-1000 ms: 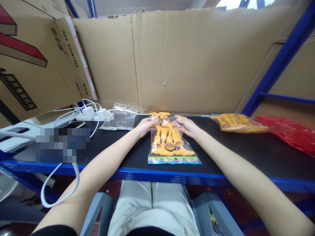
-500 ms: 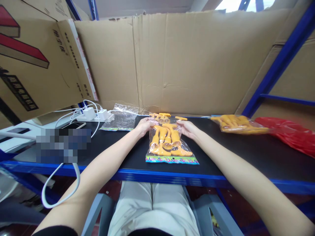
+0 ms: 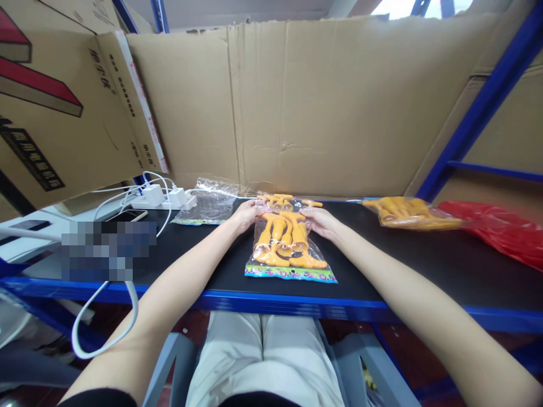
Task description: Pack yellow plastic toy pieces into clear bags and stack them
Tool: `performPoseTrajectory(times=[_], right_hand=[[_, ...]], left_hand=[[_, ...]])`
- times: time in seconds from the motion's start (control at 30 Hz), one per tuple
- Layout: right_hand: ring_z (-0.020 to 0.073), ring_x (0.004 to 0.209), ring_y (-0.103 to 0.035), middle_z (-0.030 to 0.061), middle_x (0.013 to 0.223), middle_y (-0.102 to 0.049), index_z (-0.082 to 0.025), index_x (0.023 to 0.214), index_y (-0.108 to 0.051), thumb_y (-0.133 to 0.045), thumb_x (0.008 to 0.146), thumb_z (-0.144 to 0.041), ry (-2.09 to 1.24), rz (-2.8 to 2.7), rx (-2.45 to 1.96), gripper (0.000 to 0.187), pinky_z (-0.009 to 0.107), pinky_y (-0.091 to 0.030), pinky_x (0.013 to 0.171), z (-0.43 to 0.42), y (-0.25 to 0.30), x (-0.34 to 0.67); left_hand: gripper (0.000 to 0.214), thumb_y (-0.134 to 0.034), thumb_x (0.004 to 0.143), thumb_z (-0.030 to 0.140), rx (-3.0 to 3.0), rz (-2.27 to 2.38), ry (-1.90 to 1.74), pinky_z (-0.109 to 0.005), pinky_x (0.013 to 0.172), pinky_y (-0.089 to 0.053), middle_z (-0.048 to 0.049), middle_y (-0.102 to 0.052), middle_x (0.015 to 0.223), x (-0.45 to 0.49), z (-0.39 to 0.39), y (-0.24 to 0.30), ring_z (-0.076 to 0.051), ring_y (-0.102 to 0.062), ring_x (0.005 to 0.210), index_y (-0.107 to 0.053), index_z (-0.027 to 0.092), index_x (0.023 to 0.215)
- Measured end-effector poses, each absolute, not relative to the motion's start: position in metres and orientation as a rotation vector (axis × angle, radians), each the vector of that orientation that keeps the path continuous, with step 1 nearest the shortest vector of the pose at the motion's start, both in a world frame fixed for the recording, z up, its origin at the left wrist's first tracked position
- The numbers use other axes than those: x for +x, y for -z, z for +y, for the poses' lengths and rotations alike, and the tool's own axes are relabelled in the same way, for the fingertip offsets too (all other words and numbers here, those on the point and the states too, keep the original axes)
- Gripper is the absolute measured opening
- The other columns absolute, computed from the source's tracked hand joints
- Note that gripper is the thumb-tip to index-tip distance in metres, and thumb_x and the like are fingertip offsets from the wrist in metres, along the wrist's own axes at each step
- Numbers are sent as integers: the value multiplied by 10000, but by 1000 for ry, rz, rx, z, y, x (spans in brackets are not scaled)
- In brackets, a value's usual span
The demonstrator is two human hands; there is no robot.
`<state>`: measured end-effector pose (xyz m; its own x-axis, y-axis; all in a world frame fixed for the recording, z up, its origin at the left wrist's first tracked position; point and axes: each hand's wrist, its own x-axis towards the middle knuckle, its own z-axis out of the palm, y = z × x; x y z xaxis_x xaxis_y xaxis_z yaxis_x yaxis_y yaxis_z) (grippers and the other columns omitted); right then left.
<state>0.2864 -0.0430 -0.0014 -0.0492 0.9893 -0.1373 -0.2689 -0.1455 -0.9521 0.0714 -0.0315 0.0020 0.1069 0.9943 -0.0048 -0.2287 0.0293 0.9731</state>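
A clear plastic bag (image 3: 283,243) of orange plastic pieces lies on the black tabletop in front of me, its colourful header strip (image 3: 292,274) toward the near edge. At the bag's far left corner, my left hand (image 3: 249,215) has its fingers closed on the film. My right hand (image 3: 320,221) grips the far right corner in the same way. Inside, several pieces with flared cup ends and crossbar ends lie side by side. Just beyond the hands are more orange pieces (image 3: 278,202), partly hidden by them.
A flat clear bag (image 3: 207,203) lies left of my left hand, near a white power strip (image 3: 186,201) with cables and a phone (image 3: 123,219). On the right are another filled bag (image 3: 403,212) and red plastic (image 3: 492,226). Cardboard (image 3: 339,113) stands behind the table.
The bag has shifted slightly left, its header strip included. Both hands stay at its far corners with little movement.
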Motion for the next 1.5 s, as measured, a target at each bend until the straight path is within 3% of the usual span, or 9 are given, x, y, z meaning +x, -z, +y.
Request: performPoseTrajectory(times=[0.2, 0.3, 0.4, 0.6, 0.77, 0.97, 1.3, 1.5], right_hand=[[111, 592, -640, 60, 694, -674, -100, 767, -594, -507, 830, -17, -1543, -1048, -1066, 135, 193, -537, 538, -43, 4, 288], [87, 557, -617, 30, 640, -646, -123, 705, -566, -565, 794, -18, -1505, -1101, -1081, 138, 156, -507, 501, -43, 6, 287], [76, 507, -586, -5, 581, -594, -153, 654, -498, -595, 759, -2, -1431, -1059, -1092, 208, 154, -487, 477, -43, 9, 283], [91, 545, -598, -23, 607, -580, -173, 680, -471, -586, 746, 3, -1397, -981, -1054, 220, 203, -516, 550, -43, 11, 278], [107, 657, -632, 19, 746, -658, -151, 766, -588, -669, 714, -81, -1487, -1130, -1038, 120, 218, -521, 630, -46, 9, 280], [121, 765, -643, 46, 894, -696, -153, 865, -654, -728, 655, -119, -1527, -1253, -1046, 225, 263, -512, 773, -45, 8, 282], [98, 683, -635, 27, 769, -693, -148, 817, -653, -683, 637, -31, -1428, -1263, -997, 217, 202, -512, 670, -40, 7, 285], [84, 630, -619, 43, 737, -687, -123, 769, -654, -644, 721, -54, -1444, -1182, -1047, 85, 178, -501, 608, -37, 10, 288]], left_hand=[[160, -701, 655, 21, 1137, 844, -1056, -239, 700, -514, -72, -701, 769, 66, -28, 5, -124, -657, 674, -645, 80, 793], [312, -755, 629, 85, 1280, 698, -904, -272, 795, -509, -114, -707, 936, 65, -31, 5, -159, -668, 813, -674, 84, 931], [405, -780, 610, 117, 1360, 688, -781, -266, 777, -513, -137, -696, 995, 63, -34, 3, -175, -667, 846, -676, 95, 1001], [400, -792, 614, 173, 1312, 784, -741, -267, 732, -523, -136, -706, 947, 63, -38, 2, -163, -676, 773, -684, 97, 991], [451, -815, 564, 149, 1302, 754, -787, -268, 772, -526, -120, -713, 942, 73, -42, 3, -175, -682, 807, -681, 107, 993], [440, -818, 526, 113, 1236, 799, -837, -262, 702, -535, -92, -723, 874, 77, -44, 0, -167, -681, 725, -677, 115, 944], [398, -721, 566, -15, 1109, 893, -984, -295, 676, -543, -57, -692, 749, 69, -38, -3, -151, -662, 619, -602, 105, 926], [270, -676, 616, -19, 1056, 910, -1007, -300, 694, -537, -59, -690, 727, 70, -39, -1, -155, -660, 637, -593, 110, 838]])
